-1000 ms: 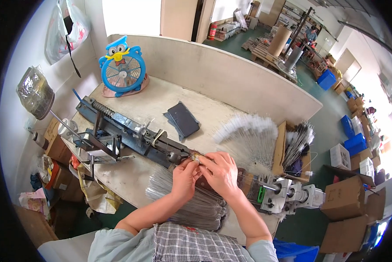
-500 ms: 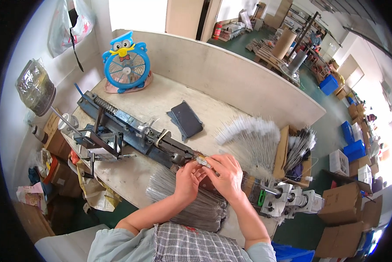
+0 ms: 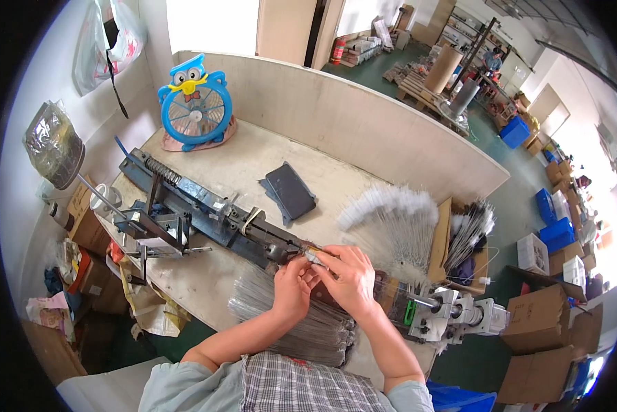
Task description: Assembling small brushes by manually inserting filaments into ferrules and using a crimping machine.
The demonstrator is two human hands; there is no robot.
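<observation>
My left hand (image 3: 293, 288) and my right hand (image 3: 348, 276) meet at the near right end of a long dark metal bench machine (image 3: 229, 218). Both have their fingers pinched together, almost touching each other. A small whitish piece (image 3: 313, 255) shows at the right fingertips; whether it is held or wrapped round a finger I cannot tell. What the left fingers grip is hidden. Beneath my forearms lies a thick bundle of thin grey wire rods (image 3: 315, 336). To the right of my right hand stands a silvery clamp-like mechanism (image 3: 456, 312) with a shaft.
White-tipped thin rods (image 3: 391, 213) fan out beside a cardboard box (image 3: 443, 237) holding more. A dark flat phone-like object (image 3: 290, 192) lies behind the machine. A blue cartoon fan (image 3: 196, 113) stands at the back left, before a low partition (image 3: 363, 103). A bag-covered lamp (image 3: 54, 144) leans at left.
The whole view has shifted slightly. Both hands stay together at the machine's end, with the right fingers moved a little and closer over the whitish piece.
</observation>
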